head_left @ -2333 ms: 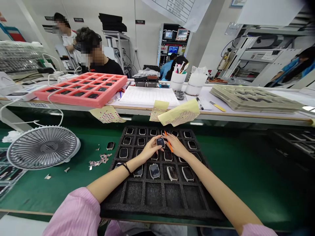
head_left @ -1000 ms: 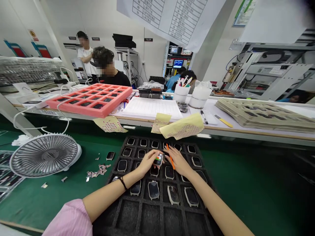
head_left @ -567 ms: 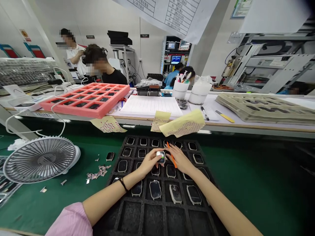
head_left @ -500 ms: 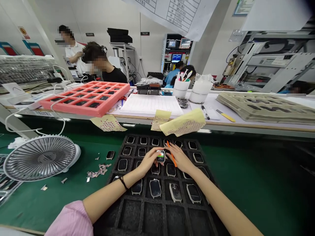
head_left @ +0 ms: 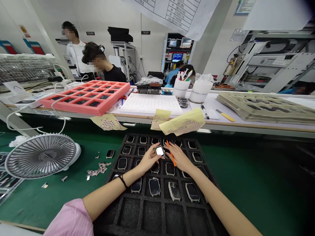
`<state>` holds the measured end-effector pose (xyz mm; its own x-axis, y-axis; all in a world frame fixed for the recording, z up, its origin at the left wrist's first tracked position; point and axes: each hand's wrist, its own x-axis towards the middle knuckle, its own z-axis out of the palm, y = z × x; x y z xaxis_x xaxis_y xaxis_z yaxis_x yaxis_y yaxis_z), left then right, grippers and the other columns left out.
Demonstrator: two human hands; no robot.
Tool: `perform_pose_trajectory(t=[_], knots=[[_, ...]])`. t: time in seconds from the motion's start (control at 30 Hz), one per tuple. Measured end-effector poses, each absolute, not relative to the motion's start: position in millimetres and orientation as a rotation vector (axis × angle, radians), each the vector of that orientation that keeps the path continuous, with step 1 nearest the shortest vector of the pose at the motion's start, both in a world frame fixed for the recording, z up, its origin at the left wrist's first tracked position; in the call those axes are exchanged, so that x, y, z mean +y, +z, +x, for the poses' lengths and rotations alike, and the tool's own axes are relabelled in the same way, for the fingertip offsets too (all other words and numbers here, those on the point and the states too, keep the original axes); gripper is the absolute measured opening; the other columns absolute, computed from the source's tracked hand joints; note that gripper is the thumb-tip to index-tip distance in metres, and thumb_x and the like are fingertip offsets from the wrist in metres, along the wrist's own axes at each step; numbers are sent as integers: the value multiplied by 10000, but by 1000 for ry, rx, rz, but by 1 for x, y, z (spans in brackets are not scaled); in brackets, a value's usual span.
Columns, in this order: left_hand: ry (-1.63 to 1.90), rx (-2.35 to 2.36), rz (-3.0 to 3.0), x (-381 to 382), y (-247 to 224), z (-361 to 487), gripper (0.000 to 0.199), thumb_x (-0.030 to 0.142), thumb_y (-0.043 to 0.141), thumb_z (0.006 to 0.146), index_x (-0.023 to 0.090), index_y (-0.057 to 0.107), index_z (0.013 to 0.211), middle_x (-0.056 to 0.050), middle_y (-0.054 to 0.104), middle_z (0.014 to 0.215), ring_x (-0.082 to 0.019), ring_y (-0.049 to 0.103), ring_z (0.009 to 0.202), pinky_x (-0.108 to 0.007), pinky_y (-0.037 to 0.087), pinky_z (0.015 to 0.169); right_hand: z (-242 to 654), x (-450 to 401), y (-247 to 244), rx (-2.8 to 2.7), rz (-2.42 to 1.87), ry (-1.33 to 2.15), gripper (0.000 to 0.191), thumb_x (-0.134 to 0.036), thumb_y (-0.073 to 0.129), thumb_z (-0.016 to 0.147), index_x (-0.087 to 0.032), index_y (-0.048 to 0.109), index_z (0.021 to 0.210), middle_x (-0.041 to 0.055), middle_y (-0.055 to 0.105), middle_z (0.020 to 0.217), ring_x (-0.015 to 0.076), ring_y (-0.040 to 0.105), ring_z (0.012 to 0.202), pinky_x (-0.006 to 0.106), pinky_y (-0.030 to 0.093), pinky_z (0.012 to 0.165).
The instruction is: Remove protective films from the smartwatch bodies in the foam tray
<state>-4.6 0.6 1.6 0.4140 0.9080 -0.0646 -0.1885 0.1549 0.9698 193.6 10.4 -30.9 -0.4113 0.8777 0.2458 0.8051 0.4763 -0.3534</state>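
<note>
My left hand (head_left: 148, 160) holds a smartwatch (head_left: 159, 151) by its edges above the black foam tray (head_left: 137, 218), its screen lit white. My right hand (head_left: 178, 157) is close beside that watch and grips a thin orange stick (head_left: 172, 158) that points up toward the watch's right. Several other smartwatches (head_left: 154, 186) lie in the tray's square slots, some face up in pale cases. The rows nearest me show bare foam. My forearms rest over the tray.
A grey desk fan (head_left: 40, 156) and metal scraps (head_left: 99, 168) lie left of the tray on the green mat. Beyond stands a white bench with a pink foam tray (head_left: 83, 109), paper sheets (head_left: 150, 103), yellow perforated sheets (head_left: 182, 122) and a beige pulp tray (head_left: 265, 108). Co-workers stand and sit behind.
The watch screen has gone from dark, through a coloured display, to lit white. The watch stays in my left hand, and the view has shifted slightly.
</note>
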Motion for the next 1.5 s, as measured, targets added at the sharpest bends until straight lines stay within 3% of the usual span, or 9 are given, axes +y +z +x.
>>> perform_pose_trajectory(t=[0.23,0.43,0.77,0.9,1.07,1.23,1.37,1.5], knots=[[931,870,1122,-1,8,-7,505,495,632,740,151,531,1095,-62,657,815,-129,625,601,-182,416,516,194,11,-33,-2334,-1396,232,411,-378,329,953,-206,500,1284,78,416,1425,227,301,1371,505,279,1124],[888,886,1142,0,10,-6,488,575,646,703,159,521,924,-49,665,706,-119,584,477,-162,339,419,194,11,-33,-2342,-1409,261,425,-394,311,958,-199,486,1292,62,399,1439,226,278,1381,489,254,1140],[910,810,1212,-2,5,-5,670,419,763,635,155,454,1168,-100,633,1007,-138,637,738,-142,393,473,194,11,-30,-2347,-1432,283,424,-383,312,958,-190,477,1298,61,387,1446,223,270,1384,481,238,1148],[939,853,1184,-2,9,-6,688,431,767,620,147,468,1171,-54,634,878,-104,603,653,-142,394,473,194,10,-29,-2340,-1428,283,425,-388,310,957,-195,484,1294,69,392,1442,233,280,1380,497,250,1138],[943,909,1166,-3,14,-5,549,532,702,657,140,528,1001,-8,618,697,-53,504,478,-140,363,445,194,10,-29,-2360,-1429,298,443,-396,302,959,-176,477,1302,70,374,1453,233,259,1388,485,234,1146],[923,922,1151,-2,13,-5,491,584,643,691,149,524,883,-15,616,613,-68,480,447,-145,346,419,195,11,-30,-2354,-1426,304,437,-390,309,959,-187,472,1309,60,378,1452,234,260,1387,488,231,1147],[939,871,1148,-1,10,-5,487,581,599,728,143,545,932,-24,627,658,-77,504,463,-162,361,443,195,11,-30,-2349,-1417,300,439,-397,306,959,-186,478,1304,61,380,1450,245,269,1383,500,239,1140],[930,811,1098,-1,7,-5,596,518,646,712,146,508,1158,-57,641,844,-136,624,652,-191,421,543,194,11,-30,-2349,-1420,301,445,-397,302,960,-176,476,1305,61,374,1453,251,263,1385,502,238,1141]])
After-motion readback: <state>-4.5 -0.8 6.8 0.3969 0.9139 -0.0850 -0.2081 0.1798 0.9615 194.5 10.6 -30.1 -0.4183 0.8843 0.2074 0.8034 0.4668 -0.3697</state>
